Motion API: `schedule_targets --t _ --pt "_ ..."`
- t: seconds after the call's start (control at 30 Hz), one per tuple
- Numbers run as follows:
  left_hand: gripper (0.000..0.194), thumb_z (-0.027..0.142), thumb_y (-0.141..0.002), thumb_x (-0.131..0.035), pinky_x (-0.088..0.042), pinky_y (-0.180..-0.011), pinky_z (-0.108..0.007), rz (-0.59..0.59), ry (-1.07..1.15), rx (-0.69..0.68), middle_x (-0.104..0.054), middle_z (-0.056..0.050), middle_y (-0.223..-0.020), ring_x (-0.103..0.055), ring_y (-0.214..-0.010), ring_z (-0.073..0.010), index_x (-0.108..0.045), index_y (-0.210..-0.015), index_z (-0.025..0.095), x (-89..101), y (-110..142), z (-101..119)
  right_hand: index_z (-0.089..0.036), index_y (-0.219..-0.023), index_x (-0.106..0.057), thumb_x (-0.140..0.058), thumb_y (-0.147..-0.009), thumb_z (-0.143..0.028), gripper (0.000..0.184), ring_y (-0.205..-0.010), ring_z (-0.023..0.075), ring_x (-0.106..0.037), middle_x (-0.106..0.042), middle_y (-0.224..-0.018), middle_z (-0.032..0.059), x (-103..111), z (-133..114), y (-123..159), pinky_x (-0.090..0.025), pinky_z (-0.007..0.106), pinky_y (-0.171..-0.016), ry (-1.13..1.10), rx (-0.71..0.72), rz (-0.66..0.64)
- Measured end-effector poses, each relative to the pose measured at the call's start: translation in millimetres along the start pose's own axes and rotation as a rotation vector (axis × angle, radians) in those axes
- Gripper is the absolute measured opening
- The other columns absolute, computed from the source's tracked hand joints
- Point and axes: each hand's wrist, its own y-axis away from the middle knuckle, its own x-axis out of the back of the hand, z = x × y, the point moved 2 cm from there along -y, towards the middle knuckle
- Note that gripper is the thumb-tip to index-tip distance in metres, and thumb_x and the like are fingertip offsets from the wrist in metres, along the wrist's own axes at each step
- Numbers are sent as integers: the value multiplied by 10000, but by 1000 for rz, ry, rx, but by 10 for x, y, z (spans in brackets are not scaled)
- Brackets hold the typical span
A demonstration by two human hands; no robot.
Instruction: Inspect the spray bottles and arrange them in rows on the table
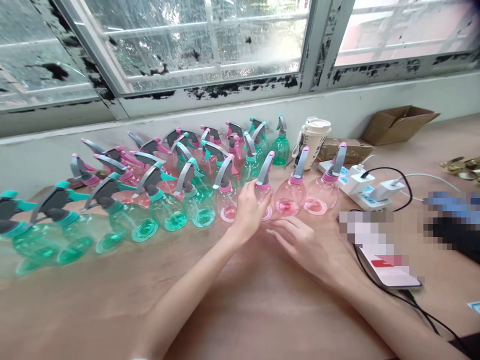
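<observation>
My left hand [248,212] is wrapped round a pink spray bottle [266,169] with a grey trigger head, standing upright on the table. That hand hides much of the bottle's body. Close to its base, my right hand [302,245] rests low over the tabletop with fingers stretched out and nothing held. To the right stand two more pink spray bottles [290,196], and another pink one [227,200] is just left of my left hand. A front row of green spray bottles [172,212] continues to the left.
More pink and green bottles crowd behind, along the window wall. A lidded cup [313,140], a power strip [369,197] with chargers, and an open cardboard box [397,125] are at the right. A phone [393,270] with a cable lies near my right forearm on the table [240,310].
</observation>
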Motion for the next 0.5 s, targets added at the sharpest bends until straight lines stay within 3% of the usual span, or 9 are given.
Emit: schedule_targets --t 0.17,0.27,0.5 --pt "264 310 -906 -647 -473 -989 -415 -90 -19 -41 -646 -124 -1170 -600 -1171 -283 -575 -1108 157 194 154 61 -217 -1083 -642 -550 -968 -227 148 -967 207 -702 -731 -1029 56 244 -9 140 -570 360 -883 43 -33 34" --pt "287 308 -916 -633 -474 -981 -413 -173 -27 -57 -644 -107 -1160 -609 -1136 -268 -555 -1154 167 394 342 83 -213 -1173 -624 -554 -966 -260 224 -1059 227 -684 -711 -1142 83 297 80 275 -563 388 -935 117 -59 -30" --pt "237 351 -935 -605 -477 -933 -350 -261 -28 -25 -641 -31 -1113 -616 -1041 -209 -554 -1140 243 908 859 15 -190 -1408 -500 -573 -944 -368 503 -1350 308 -491 -525 -1460 157 20 223 387 -461 517 -1082 172 23 -309"
